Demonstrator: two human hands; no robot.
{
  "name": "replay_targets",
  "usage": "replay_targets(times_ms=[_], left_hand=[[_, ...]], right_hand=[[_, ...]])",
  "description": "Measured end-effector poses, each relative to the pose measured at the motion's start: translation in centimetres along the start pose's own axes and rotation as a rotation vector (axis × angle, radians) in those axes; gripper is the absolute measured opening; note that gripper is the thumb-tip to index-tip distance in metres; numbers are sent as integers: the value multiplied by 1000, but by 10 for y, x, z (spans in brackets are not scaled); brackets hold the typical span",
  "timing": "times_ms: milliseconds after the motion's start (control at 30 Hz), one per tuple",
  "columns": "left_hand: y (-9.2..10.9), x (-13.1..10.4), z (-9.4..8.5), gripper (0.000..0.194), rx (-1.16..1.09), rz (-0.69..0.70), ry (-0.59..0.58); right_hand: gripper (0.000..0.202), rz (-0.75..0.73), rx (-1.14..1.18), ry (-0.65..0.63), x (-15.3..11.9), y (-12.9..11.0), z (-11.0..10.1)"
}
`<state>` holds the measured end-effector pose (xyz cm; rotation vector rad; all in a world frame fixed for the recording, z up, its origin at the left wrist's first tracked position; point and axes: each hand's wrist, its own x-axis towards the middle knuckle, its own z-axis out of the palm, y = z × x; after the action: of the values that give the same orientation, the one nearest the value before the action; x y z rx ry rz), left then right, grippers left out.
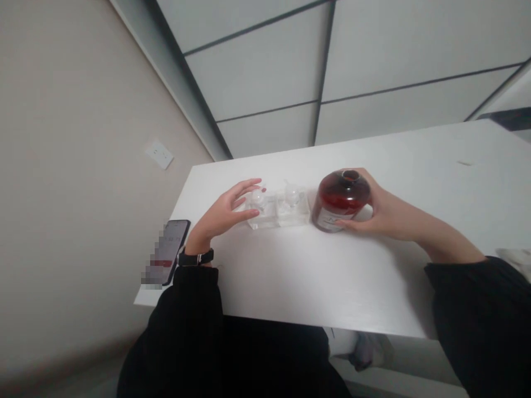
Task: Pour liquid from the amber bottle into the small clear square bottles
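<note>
My right hand (375, 207) is wrapped around a large dark red-brown bottle (342, 193) with a pale label on its front. The bottle has no cap, and its round mouth faces up. To its left stand two clear, square-based containers, a left one (264, 218) and a right one (295, 213), side by side with rounded clear tops. My left hand (230, 210) curves about the left container's top, fingers and thumb apart. Whether its fingertips touch that top I cannot tell. A black band sits on my left wrist.
A phone (176, 237) lies at the left edge of the white table (290, 276). Behind the table are white panels (265, 72) with dark strips. A beige wall with a socket (160, 155) rises at left. One small scrap (464, 163) lies at the far right.
</note>
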<state>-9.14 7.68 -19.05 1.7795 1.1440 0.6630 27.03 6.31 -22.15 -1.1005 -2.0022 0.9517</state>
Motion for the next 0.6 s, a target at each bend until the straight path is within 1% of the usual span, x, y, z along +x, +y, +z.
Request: replay_targets(times_ms=[100, 267, 433, 600], left_hand=[[-3, 3, 1, 65, -12, 54, 33], [-1, 5, 3, 61, -86, 89, 51], [4, 3, 4, 66, -129, 135, 139], [7, 1, 10, 53, -218, 205, 234]], right_hand=[[82, -2, -38, 18, -2, 1, 1], [81, 45, -76, 19, -6, 5, 1], [82, 29, -86, 26, -9, 11, 1], [82, 57, -85, 29, -10, 12, 0]])
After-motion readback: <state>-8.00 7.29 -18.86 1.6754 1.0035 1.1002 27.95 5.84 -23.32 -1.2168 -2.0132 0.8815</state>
